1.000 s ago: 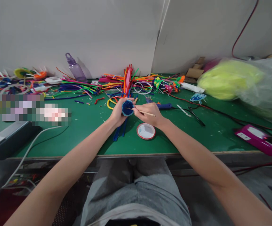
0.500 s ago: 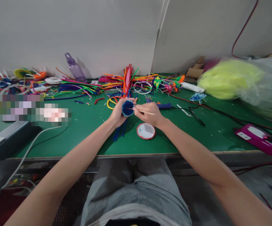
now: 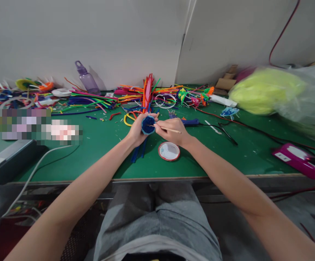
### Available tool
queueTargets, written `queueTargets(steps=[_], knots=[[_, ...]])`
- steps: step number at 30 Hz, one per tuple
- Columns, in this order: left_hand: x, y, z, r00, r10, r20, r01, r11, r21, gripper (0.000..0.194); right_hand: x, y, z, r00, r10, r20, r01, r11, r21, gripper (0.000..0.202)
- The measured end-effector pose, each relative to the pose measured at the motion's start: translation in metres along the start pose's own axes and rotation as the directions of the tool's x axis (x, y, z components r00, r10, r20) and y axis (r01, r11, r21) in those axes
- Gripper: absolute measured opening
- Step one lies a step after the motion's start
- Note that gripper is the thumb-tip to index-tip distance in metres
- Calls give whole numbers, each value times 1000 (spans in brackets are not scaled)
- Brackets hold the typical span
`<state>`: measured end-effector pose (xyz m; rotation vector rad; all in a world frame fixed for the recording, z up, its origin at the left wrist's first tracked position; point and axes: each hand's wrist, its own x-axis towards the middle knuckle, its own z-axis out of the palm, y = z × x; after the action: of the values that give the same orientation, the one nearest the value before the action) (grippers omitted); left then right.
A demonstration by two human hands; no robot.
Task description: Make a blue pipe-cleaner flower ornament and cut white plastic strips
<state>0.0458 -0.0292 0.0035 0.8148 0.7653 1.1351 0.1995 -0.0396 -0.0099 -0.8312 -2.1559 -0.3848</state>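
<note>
My left hand (image 3: 136, 131) is closed around a small round blue piece (image 3: 146, 127), dark blue inside with a lighter blue rim, its hollow side facing me. Between the pinched fingers of my right hand (image 3: 173, 129) is a thin wooden stick (image 3: 175, 131); its tip reaches into the blue piece. Whether that tip has bristles is too small to make out. Just below my right hand lies a round red-rimmed lid (image 3: 168, 151) with whitish stuff in it. Blue strips (image 3: 139, 151) lie on the green table under my left hand.
Heaps of coloured pipe cleaners (image 3: 131, 95) line the back, near a purple bottle (image 3: 89, 81). A blue-handled tool (image 3: 191, 123) with a cord lies right of my hands. Farther right are a light-blue ornament (image 3: 229, 112), a magenta power strip (image 3: 300, 159) and a yellow-filled plastic bag (image 3: 266, 90).
</note>
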Motion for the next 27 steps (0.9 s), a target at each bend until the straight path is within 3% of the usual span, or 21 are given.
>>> queueTargets(steps=[27], knots=[[1,-1,-2,1000,-5,15,5,1000,23,30,0,0,1,1000,14,24,-15,1000,9,44]])
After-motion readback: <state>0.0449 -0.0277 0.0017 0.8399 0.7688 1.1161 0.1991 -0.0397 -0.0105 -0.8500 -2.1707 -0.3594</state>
